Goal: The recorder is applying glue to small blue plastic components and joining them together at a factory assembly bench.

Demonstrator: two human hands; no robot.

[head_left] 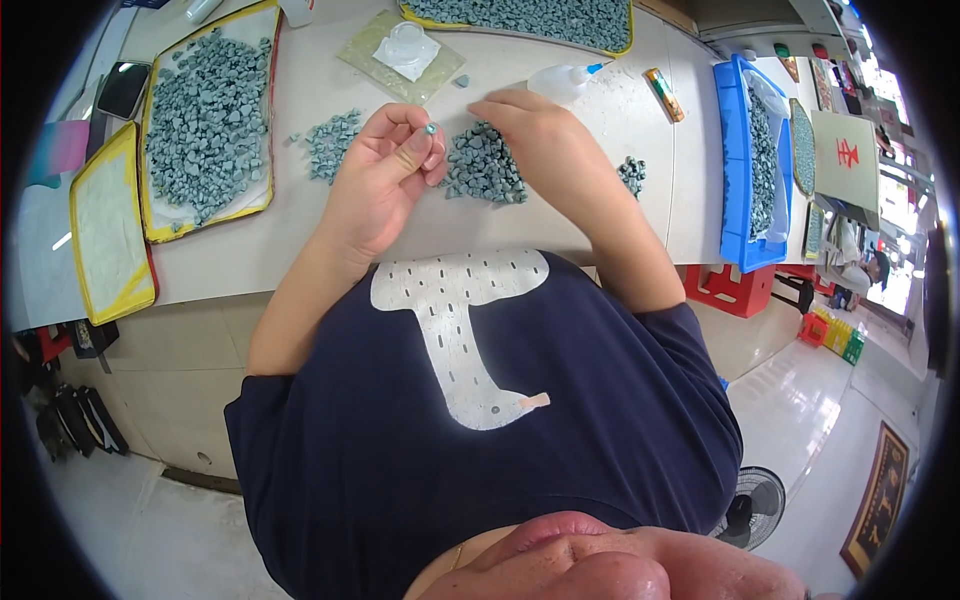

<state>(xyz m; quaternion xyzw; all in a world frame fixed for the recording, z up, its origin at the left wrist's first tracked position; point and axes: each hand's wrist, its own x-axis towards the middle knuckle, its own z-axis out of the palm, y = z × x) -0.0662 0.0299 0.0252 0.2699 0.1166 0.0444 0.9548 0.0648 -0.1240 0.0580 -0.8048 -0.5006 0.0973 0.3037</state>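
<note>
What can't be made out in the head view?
All head view:
Right hand: underside and anything held there, hidden by the hand's back.
Small stone in left hand: surface detail, too small.
Far tray: far rim, cut off by the upper edge.

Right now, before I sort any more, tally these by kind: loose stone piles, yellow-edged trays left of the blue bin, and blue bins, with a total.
Loose stone piles: 3
Yellow-edged trays: 3
Blue bins: 1
Total: 7
</note>
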